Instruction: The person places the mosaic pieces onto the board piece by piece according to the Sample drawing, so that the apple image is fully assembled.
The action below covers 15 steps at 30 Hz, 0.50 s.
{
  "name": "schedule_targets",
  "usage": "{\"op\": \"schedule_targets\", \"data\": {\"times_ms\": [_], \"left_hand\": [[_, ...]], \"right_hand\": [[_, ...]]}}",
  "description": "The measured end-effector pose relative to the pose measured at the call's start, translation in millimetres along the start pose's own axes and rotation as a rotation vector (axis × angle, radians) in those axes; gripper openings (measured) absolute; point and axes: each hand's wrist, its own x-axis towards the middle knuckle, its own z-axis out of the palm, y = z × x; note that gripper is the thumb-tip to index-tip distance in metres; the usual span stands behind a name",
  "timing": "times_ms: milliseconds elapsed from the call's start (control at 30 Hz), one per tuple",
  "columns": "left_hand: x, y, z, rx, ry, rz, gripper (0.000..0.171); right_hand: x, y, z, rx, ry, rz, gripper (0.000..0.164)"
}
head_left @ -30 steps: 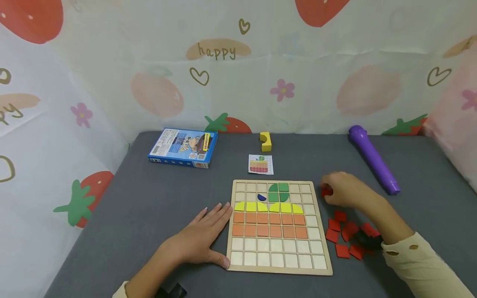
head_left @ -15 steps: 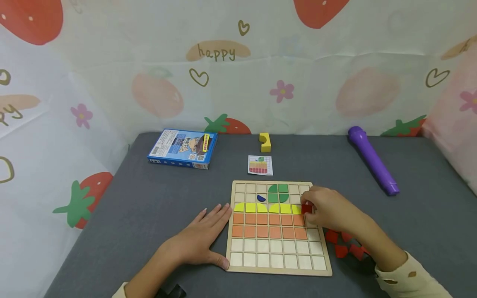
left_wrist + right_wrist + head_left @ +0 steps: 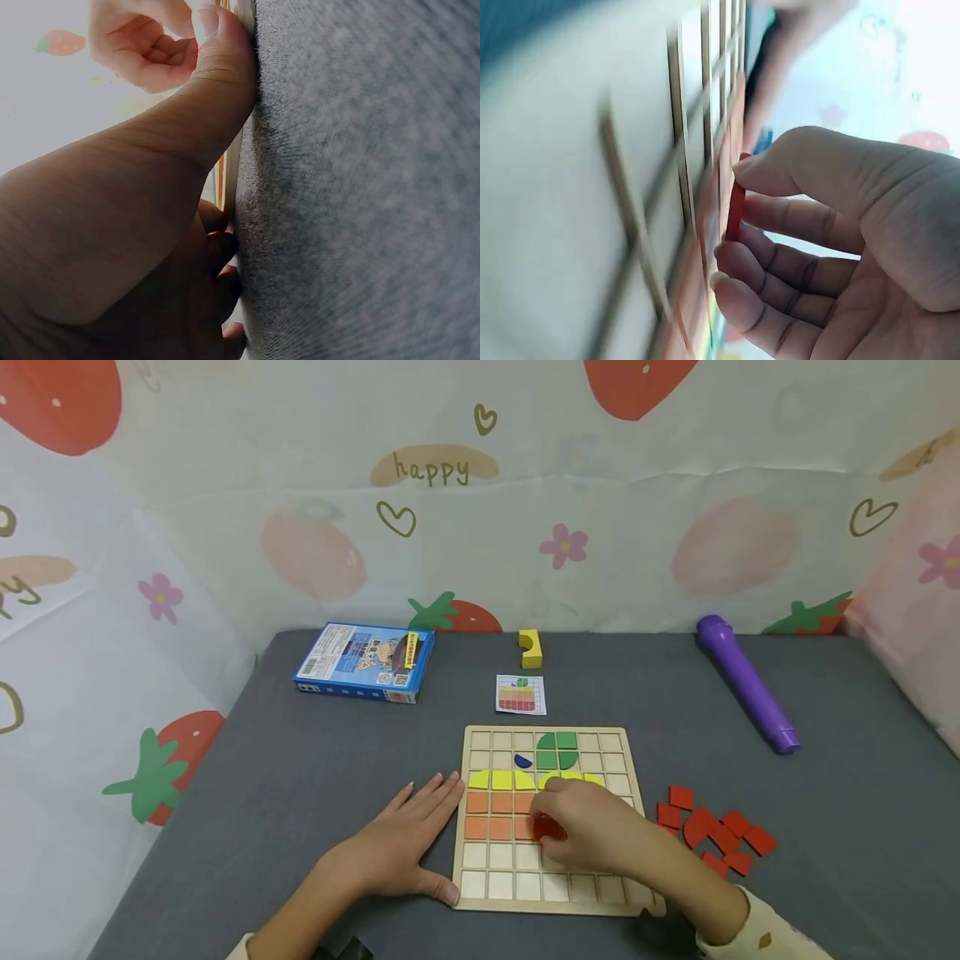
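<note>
A wooden grid board (image 3: 555, 908) lies on the dark grey table, holding rows of orange and yellow tiles, a group of green tiles (image 3: 557, 750) and a dark blue half-round tile (image 3: 522, 761). Over the orange rows, my right hand (image 3: 596, 827) pinches a red square tile (image 3: 736, 206) between thumb and fingers, just above the board's surface. My left hand (image 3: 401, 843) lies flat on the table, fingers straight, its fingertips and thumb against the board's left edge. Part of the orange rows is hidden beneath the right hand.
Several loose red tiles (image 3: 724, 837) lie right of the board. Behind it are a small pattern card (image 3: 521, 694), a yellow block (image 3: 530, 649), a blue box (image 3: 365, 662) and a purple microphone-shaped stick (image 3: 748, 683). A patterned cloth (image 3: 465, 543) hangs at the back.
My right hand has carried the red tile from right of the board leftward and nearer, over the orange rows. My left hand stays at the board's left edge.
</note>
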Motion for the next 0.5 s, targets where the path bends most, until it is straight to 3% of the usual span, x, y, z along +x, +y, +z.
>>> {"op": "schedule_targets", "data": {"times_ms": [133,500], "left_hand": [[-1.2,-0.6,0.0,0.002,0.004,-0.015,0.125],[0.2,-1.2,0.2,-0.005,0.008,-0.001,0.123]], "right_hand": [[9,-18,11,0.01,-0.019,-0.011,0.013],[31,-53,33,-0.102,0.007,-0.098,0.005]]}}
